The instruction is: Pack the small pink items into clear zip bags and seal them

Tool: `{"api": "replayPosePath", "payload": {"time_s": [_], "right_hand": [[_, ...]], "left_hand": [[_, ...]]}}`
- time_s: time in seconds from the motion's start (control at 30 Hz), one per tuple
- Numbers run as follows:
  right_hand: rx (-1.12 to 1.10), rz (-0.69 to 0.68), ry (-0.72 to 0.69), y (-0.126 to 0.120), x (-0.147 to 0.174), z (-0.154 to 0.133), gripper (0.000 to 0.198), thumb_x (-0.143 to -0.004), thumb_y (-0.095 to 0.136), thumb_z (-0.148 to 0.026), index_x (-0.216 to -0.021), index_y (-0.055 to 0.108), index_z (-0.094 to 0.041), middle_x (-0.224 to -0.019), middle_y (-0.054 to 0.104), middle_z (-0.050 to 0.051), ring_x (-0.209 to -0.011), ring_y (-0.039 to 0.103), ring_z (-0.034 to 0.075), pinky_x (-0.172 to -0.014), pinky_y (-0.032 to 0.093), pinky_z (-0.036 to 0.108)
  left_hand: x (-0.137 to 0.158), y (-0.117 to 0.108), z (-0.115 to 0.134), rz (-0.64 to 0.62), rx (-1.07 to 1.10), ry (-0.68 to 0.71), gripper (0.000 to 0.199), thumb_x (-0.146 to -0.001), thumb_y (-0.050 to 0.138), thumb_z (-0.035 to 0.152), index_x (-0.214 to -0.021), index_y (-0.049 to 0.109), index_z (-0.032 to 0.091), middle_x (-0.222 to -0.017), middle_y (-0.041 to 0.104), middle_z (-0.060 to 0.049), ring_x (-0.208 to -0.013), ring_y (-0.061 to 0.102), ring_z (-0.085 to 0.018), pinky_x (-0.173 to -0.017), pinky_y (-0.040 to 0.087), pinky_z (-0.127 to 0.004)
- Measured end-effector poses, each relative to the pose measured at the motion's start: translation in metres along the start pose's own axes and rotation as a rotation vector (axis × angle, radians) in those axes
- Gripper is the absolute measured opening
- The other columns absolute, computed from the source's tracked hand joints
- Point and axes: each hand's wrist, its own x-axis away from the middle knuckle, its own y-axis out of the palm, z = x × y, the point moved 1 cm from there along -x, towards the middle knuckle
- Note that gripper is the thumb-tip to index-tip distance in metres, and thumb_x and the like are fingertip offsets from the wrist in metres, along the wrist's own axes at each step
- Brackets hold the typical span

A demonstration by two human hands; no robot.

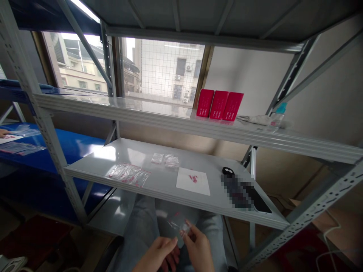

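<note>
Above my lap, my right hand [195, 241] pinches a small clear plastic zip bag [177, 221] between thumb and fingertips. The bag has a few red marks, and its far end points toward the shelf edge. Close beside it on the left is my left hand [161, 251], its fingers curled under and its thumb laid along them; whether it holds anything is hidden. On the shelf in front, a white paper sheet [181, 183] bears a small cluster of red pieces [193, 178]. Left of the paper lies a row of clear bags [129, 173] with red bits in them.
Further back are more clear bags [171, 161]. A black round item [228, 171] and a dark phone-like slab [262, 204] lie at right. Red boxes [218, 105] and a spray bottle [278, 117] stand on the upper shelf. Another person's hand [3, 133] shows far left.
</note>
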Motion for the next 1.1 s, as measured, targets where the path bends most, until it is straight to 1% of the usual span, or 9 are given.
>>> {"api": "replayPosePath", "payload": {"time_s": [0.13,0.3,0.4,0.53,0.7,0.9,1.0,1.07,1.1], "right_hand": [[-0.199,-0.072,-0.009,0.017,0.005,-0.032,0.055,-0.078,0.07,-0.047,-0.123,0.072,-0.016,-0.084,0.08,0.006,-0.079,0.072,0.025,-0.072,0.056,0.032],[-0.265,-0.158,-0.113,0.048,0.016,-0.064,0.043,-0.081,0.07,-0.038,-0.122,0.072,-0.026,-0.118,0.078,0.008,-0.109,0.071,0.027,-0.099,0.054,0.038],[-0.483,-0.103,-0.143,0.058,0.017,-0.057,0.032,-0.079,0.074,-0.039,-0.108,0.076,-0.026,-0.115,0.077,0.008,-0.109,0.07,0.026,-0.1,0.054,0.039],[-0.951,0.028,0.125,0.072,0.014,-0.032,0.021,-0.081,0.069,-0.042,-0.092,0.072,-0.026,-0.1,0.08,0.006,-0.099,0.074,0.025,-0.091,0.06,0.043],[-1.109,-0.093,0.334,0.09,0.011,-0.035,0.038,-0.093,0.042,-0.047,-0.097,0.072,-0.026,-0.105,0.081,0.008,-0.106,0.075,0.026,-0.103,0.057,0.049],[-1.247,-0.012,0.329,0.098,0.012,-0.046,0.027,-0.086,0.056,-0.04,-0.097,0.072,-0.022,-0.098,0.081,0.005,-0.098,0.076,0.023,-0.103,0.055,0.042],[-1.303,0.003,0.372,0.1,0.009,-0.036,0.025,-0.083,0.058,-0.039,-0.095,0.07,-0.021,-0.092,0.08,0.006,-0.09,0.076,0.021,-0.09,0.06,0.037],[-1.359,0.035,0.462,0.096,0.006,-0.026,0.015,-0.076,0.063,-0.036,-0.079,0.066,-0.022,-0.07,0.072,0.002,-0.063,0.069,0.014,-0.06,0.059,0.028],[-1.374,0.036,0.497,0.091,0.004,-0.023,0.014,-0.072,0.066,-0.035,-0.068,0.06,-0.023,-0.057,0.062,-0.003,-0.047,0.058,0.011,-0.044,0.05,0.023]], "left_hand": [[-0.005,0.014,0.014,0.005,0.699,0.082,0.037,-0.08,0.078,0.044,-0.101,0.076,0.014,-0.1,0.078,-0.014,-0.096,0.073,-0.026,-0.08,0.056,-0.031],[-0.017,0.017,0.044,0.368,1.046,0.115,0.018,-0.086,0.068,0.023,-0.103,0.071,0.019,-0.092,0.078,-0.008,-0.083,0.075,-0.019,-0.075,0.059,-0.03],[-0.017,0.007,0.055,0.439,1.043,0.195,0.016,-0.087,0.066,0.026,-0.102,0.068,0.023,-0.078,0.074,-0.002,-0.067,0.071,-0.016,-0.063,0.058,-0.029],[-0.013,0.0,0.059,0.518,0.921,0.287,0.018,-0.085,0.065,0.029,-0.102,0.066,0.023,-0.082,0.073,-0.002,-0.076,0.072,-0.017,-0.071,0.058,-0.03],[-0.011,0.005,0.046,0.549,0.412,0.355,0.038,-0.075,0.078,0.037,-0.108,0.065,0.022,-0.093,0.074,-0.005,-0.089,0.073,-0.023,-0.081,0.057,-0.034],[-0.018,0.005,0.035,0.474,-0.028,0.403,0.024,-0.084,0.065,0.034,-0.107,0.062,0.028,-0.097,0.073,-0.003,-0.094,0.071,-0.025,-0.086,0.057,-0.037],[-0.021,0.007,0.043,0.442,0.0,0.375,0.024,-0.084,0.066,0.034,-0.107,0.061,0.027,-0.088,0.071,-0.001,-0.082,0.07,-0.022,-0.073,0.057,-0.032],[-0.024,0.003,0.06,0.456,0.099,0.35,0.032,-0.082,0.07,0.036,-0.11,0.06,0.026,-0.084,0.07,0.0,-0.079,0.07,-0.02,-0.072,0.055,-0.03],[-0.027,-0.002,0.074,0.456,0.152,0.351,0.037,-0.081,0.072,0.038,-0.112,0.058,0.026,-0.083,0.07,0.001,-0.079,0.07,-0.019,-0.074,0.055,-0.03]]}}
